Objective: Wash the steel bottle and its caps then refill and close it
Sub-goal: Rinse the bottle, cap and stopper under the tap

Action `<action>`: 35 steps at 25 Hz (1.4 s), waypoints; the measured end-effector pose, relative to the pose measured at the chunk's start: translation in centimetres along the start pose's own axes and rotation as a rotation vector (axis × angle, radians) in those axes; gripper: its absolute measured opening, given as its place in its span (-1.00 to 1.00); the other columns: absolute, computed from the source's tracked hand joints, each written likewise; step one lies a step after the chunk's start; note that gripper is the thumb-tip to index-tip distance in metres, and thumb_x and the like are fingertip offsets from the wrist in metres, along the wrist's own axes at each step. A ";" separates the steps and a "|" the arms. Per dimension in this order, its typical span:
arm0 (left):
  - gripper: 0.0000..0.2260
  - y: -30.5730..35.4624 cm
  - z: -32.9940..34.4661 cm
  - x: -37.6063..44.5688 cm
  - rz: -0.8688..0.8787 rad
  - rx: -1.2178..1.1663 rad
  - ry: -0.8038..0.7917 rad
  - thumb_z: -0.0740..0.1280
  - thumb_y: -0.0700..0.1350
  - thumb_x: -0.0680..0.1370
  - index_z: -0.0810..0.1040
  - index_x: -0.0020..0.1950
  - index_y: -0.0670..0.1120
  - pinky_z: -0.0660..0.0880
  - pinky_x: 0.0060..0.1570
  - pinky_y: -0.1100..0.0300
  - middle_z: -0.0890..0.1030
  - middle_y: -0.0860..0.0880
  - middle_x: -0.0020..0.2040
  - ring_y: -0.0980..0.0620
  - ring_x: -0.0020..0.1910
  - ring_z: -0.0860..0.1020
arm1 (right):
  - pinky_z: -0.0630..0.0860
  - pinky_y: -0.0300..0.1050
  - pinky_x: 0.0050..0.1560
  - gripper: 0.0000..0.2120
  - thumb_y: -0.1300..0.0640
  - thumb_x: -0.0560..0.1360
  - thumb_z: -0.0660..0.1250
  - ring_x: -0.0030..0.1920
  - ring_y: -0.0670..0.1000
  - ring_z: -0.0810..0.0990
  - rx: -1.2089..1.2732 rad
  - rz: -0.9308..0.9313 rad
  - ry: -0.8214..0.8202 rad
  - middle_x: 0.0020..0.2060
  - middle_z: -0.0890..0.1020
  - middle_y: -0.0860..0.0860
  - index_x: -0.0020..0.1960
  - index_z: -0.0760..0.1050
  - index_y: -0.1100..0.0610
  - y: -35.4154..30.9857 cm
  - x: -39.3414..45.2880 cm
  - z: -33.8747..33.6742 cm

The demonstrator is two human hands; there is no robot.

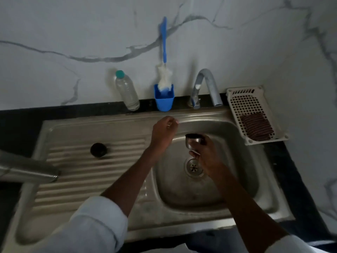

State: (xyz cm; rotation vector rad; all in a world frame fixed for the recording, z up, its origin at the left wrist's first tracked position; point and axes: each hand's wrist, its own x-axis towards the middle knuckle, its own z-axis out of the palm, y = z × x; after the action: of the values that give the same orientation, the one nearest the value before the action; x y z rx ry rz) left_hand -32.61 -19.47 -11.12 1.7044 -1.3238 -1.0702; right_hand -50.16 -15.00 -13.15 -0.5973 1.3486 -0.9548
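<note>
Steel bottle (27,169), a brushed metal cylinder, lies on its side at the near left, its end resting on the ridged drainboard (87,172) of the stainless steel sink (206,181). Farther in on the drainboard, well apart from the bottle, a small round dark cap (98,149) stands by itself. Over the basin, above the round drain (193,167), the right hand (206,159) grips a shiny cup-shaped steel cap (194,141), thumb and fingers curled round its sides, its open mouth tilted away from the person. The left hand (164,132) hangs over the basin's far left corner, holding nothing, its fingers loosely curled. Both forearms are bare, with pale sleeves rolled back. Along the dark counter ledge behind the sink stand a clear plastic bottle with a teal lid (127,91), a blue holder (164,99) with a white-headed, blue-handled bottle brush (164,57) leaning on the marbled wall, and a curved chrome tap (207,88). To the right, a cream plastic basket (253,110) holds a brown ribbed scrub pad (257,126).
</note>
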 end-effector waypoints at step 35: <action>-0.70 -2.5 3.8 3.7 0.107 0.113 0.053 0.34 -0.07 0.68 0.56 0.42 0.00 0.60 0.18 0.07 0.70 0.00 0.19 0.12 0.15 0.65 | 0.48 -0.49 -0.17 -0.38 0.45 0.34 0.52 0.03 -0.07 0.57 -0.547 -0.186 0.017 0.05 0.59 -0.04 0.28 0.45 0.06 1.4 7.9 -4.1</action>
State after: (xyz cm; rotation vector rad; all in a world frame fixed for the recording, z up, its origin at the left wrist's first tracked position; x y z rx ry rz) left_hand -34.71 -22.73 -15.53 1.7102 -1.4482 -0.8987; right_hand -54.25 -20.26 -19.25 -1.1461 1.5985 -0.7318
